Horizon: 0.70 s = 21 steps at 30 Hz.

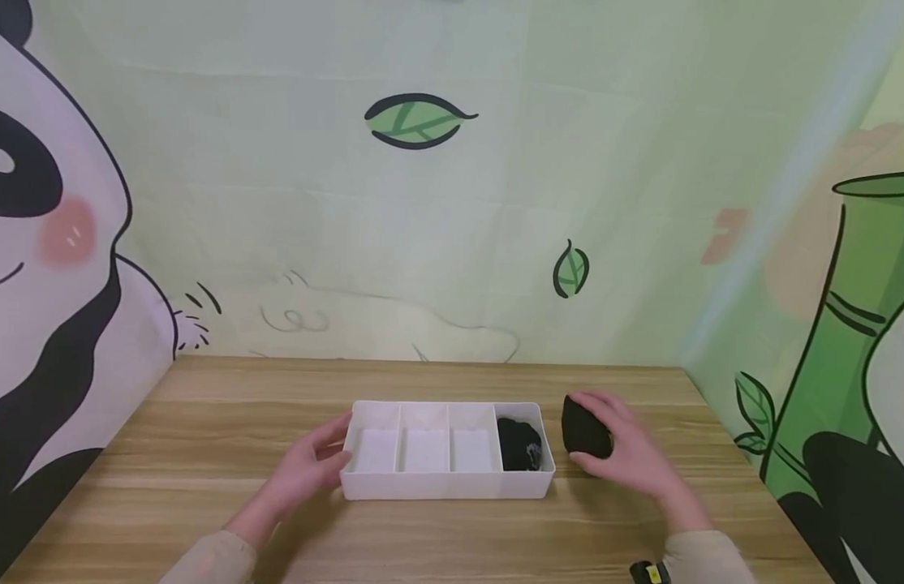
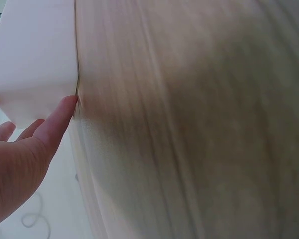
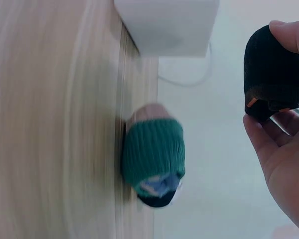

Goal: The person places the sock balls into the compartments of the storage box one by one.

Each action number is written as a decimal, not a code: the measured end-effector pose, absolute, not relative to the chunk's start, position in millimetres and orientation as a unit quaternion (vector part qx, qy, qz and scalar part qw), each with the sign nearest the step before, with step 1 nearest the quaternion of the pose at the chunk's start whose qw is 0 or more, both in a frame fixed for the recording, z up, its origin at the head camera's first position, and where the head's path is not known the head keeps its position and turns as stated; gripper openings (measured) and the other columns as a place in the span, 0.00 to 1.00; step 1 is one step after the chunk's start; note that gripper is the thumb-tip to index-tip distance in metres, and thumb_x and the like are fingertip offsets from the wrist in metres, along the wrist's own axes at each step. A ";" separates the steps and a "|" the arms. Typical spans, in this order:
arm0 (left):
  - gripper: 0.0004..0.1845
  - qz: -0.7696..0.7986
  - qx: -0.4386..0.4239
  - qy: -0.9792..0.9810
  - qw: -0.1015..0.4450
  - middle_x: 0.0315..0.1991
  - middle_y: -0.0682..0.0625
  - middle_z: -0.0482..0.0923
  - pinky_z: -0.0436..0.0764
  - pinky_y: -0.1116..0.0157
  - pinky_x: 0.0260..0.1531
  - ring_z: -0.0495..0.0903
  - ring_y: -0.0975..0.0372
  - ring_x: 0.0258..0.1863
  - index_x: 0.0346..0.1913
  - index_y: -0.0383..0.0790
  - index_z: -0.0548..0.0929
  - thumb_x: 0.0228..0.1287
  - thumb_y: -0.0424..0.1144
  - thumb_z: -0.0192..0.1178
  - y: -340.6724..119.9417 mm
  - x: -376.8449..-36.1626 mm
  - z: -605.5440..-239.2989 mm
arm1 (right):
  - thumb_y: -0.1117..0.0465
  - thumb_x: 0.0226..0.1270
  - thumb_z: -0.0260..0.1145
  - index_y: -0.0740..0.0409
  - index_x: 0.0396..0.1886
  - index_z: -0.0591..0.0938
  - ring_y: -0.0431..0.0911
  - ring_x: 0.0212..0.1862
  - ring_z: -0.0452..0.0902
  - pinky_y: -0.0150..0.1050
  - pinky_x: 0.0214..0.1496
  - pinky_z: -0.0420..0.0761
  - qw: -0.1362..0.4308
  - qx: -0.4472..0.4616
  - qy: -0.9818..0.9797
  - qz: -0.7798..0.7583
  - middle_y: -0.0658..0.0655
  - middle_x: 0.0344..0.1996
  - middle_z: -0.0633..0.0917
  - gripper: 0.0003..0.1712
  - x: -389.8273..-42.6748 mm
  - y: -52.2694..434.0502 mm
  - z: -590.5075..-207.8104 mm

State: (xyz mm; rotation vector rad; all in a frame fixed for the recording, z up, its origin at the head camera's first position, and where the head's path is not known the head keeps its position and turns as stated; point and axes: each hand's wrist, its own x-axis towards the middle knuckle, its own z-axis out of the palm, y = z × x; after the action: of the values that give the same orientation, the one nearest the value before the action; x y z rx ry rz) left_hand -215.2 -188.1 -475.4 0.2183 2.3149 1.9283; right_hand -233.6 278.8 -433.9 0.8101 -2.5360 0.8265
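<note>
1. On the left, the left hand (image 1: 306,466) rests with relaxed, nearly straight fingers against the left end wall of the white plastic four-compartment organiser tray (image 1: 423,487). It holds nothing; in the left wrist view one fingertip (image 2: 67,105) touches the tray's corner.
2. The tray stands on the light wooden table (image 1: 204,430), near the middle. Counted from the left, three compartments are empty and the fourth, rightmost one contains one black rolled sock bundle (image 1: 521,444).
3. Just beside the right end of the tray, the right hand (image 1: 627,450) grips a second black rolled sock ball (image 1: 585,430) with thumb and fingers curled around it. This ball is outside the tray, close above the table.
4. The right wrist view shows one more bundle, a green-cuffed rolled sock (image 3: 153,159), lying on the table; the head view does not show it.
5. I judge the sorting as about one quarter done: one compartment filled, three left.
6. Count: one tray, four compartments, three sock bundles, two hands.
</note>
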 end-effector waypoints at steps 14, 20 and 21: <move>0.33 0.630 0.071 0.771 0.056 0.71 0.30 0.61 0.82 0.55 0.50 0.68 0.38 0.65 0.75 0.34 0.60 0.69 0.27 0.57 -187.7 -216.7 -477.1 | 0.59 0.46 0.81 0.53 0.70 0.72 0.55 0.64 0.67 0.58 0.58 0.75 0.149 0.324 -0.882 0.308 0.57 0.65 0.71 0.48 -234.7 244.8 -430.8; 0.33 0.626 0.071 0.775 0.056 0.71 0.30 0.61 0.83 0.55 0.49 0.68 0.37 0.65 0.76 0.33 0.59 0.70 0.27 0.56 -188.2 -215.5 -475.9 | 0.58 0.47 0.81 0.52 0.70 0.72 0.54 0.66 0.66 0.57 0.61 0.73 0.143 0.335 -0.881 0.300 0.55 0.66 0.71 0.47 -233.1 232.0 -429.7; 0.33 0.624 0.071 0.776 0.055 0.71 0.30 0.61 0.83 0.55 0.49 0.68 0.37 0.65 0.76 0.34 0.59 0.70 0.27 0.56 -188.2 -215.5 -475.6 | 0.58 0.47 0.81 0.52 0.70 0.72 0.54 0.65 0.66 0.57 0.60 0.74 0.144 0.338 -0.881 0.299 0.55 0.65 0.71 0.47 -232.7 230.0 -429.7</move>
State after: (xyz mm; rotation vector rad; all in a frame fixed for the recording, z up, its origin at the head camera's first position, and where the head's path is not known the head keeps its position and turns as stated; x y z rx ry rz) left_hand -215.5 -188.2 -475.6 0.2142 2.3563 1.8960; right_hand -232.7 230.0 -429.7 0.9747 -2.5386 0.8611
